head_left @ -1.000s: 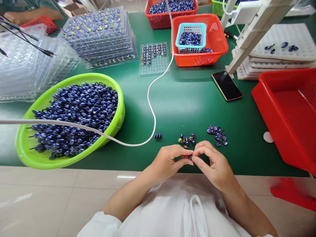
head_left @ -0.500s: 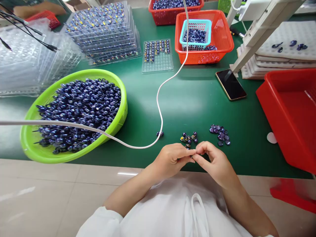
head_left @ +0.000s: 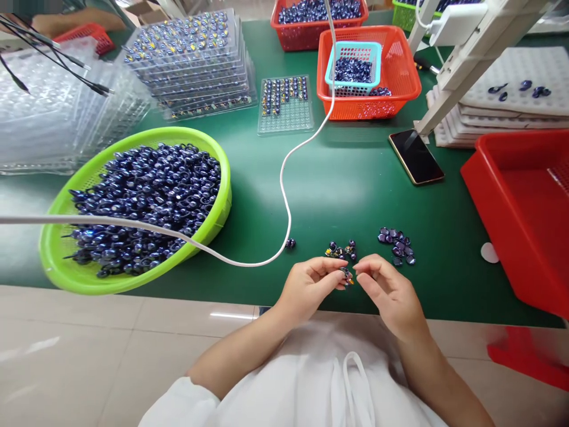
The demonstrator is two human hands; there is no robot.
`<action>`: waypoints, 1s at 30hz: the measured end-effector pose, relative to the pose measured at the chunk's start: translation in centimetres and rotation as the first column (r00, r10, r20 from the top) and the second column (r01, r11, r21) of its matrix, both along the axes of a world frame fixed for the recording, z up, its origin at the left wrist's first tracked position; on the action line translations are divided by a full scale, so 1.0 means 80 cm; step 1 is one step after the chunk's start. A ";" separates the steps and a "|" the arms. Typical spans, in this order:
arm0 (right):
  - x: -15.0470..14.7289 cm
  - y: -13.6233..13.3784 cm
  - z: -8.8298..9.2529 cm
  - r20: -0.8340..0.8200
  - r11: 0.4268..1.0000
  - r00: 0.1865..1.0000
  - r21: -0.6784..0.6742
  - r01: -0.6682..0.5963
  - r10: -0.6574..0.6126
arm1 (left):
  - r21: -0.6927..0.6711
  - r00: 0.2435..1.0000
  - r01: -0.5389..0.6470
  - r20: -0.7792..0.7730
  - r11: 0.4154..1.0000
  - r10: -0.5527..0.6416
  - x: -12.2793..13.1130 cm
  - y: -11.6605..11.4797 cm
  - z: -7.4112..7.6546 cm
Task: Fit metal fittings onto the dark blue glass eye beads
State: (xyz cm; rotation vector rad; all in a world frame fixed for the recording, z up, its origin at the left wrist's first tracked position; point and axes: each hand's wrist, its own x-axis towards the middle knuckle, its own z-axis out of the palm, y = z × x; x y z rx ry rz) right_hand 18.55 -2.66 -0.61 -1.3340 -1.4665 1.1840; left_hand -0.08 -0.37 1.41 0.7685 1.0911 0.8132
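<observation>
My left hand [head_left: 307, 289] pinches a small earbud part with bare electronics [head_left: 347, 276] between thumb and fingers. Just to its right is my right hand [head_left: 391, 292], thumb and forefinger slightly parted at the part's edge, with nothing visible between them. Beyond my fingers lies a small cluster of similar glossy dark earbud parts [head_left: 351, 249], some with yellow and copper bits. To the right, a group of flat dark purple shell pieces [head_left: 398, 243] lies on the green table [head_left: 249, 178]. A couple of dark pieces [head_left: 290, 243] lie to the left.
A white cable [head_left: 287, 201] crosses the table. Around it are a green basket [head_left: 226, 184] of dark stemmed shells, stacked trays [head_left: 249, 77], a partly filled tray [head_left: 284, 123], an orange basket [head_left: 411, 74], a phone [head_left: 416, 156] and a red bin [head_left: 489, 196]. A metal post [head_left: 462, 71] stands at right.
My hands have drawn slightly apart, and the part in my left fingers now shows between them. The right fingertips have opened a little. The camera view has shifted slightly.
</observation>
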 end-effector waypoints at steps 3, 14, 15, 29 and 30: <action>0.005 -0.009 -0.004 0.042 0.996 0.998 0.086 0.034 -0.037 | -0.045 0.999 -0.037 0.017 0.998 0.038 0.002 0.003 0.000; 0.004 -0.011 -0.009 0.253 0.853 0.967 0.495 -0.168 0.043 | -0.019 0.998 0.041 0.041 0.999 -0.040 0.005 0.007 -0.006; 0.004 -0.011 -0.009 0.284 0.833 0.958 0.522 -0.184 0.034 | -0.023 0.998 0.045 0.040 0.999 -0.044 0.005 0.007 -0.006; -0.015 -0.017 -0.014 0.306 0.857 0.927 0.515 0.031 -0.217 | 0.005 0.992 -0.115 0.045 0.993 0.114 0.016 0.000 -0.002; -0.017 -0.017 -0.014 0.301 0.864 0.929 0.502 0.037 -0.215 | 0.019 0.993 -0.114 0.039 0.993 0.114 0.017 -0.001 -0.003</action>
